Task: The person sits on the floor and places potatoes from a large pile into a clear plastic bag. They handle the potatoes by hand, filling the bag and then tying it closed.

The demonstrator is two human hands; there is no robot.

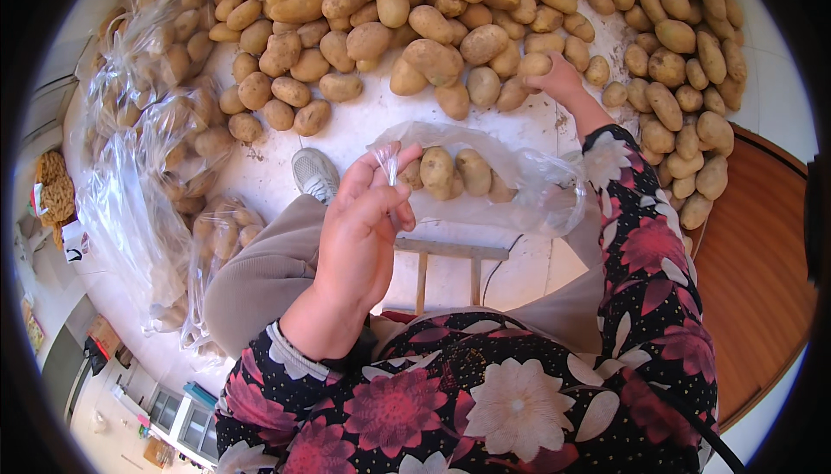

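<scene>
My left hand (357, 234) pinches the gathered edge of a clear plastic bag (467, 214) between thumb and fingers. Several potatoes (437, 172) lie inside that bag, which rests on the floor between my legs, its far side spread to the right. My right hand (561, 81) reaches out to the edge of a large potato pile (432, 62), its fingers around one potato (535, 65). The palm hides part of that potato, and I cannot tell whether it is lifted off the pile.
Filled clear plastic bags of potatoes (175, 130) stand at the left, one smaller bag (224, 234) beside my knee. More potatoes (682, 84) are heaped at the right, near a brown wooden panel (753, 260). A wooden stool frame (451, 252) shows between my legs.
</scene>
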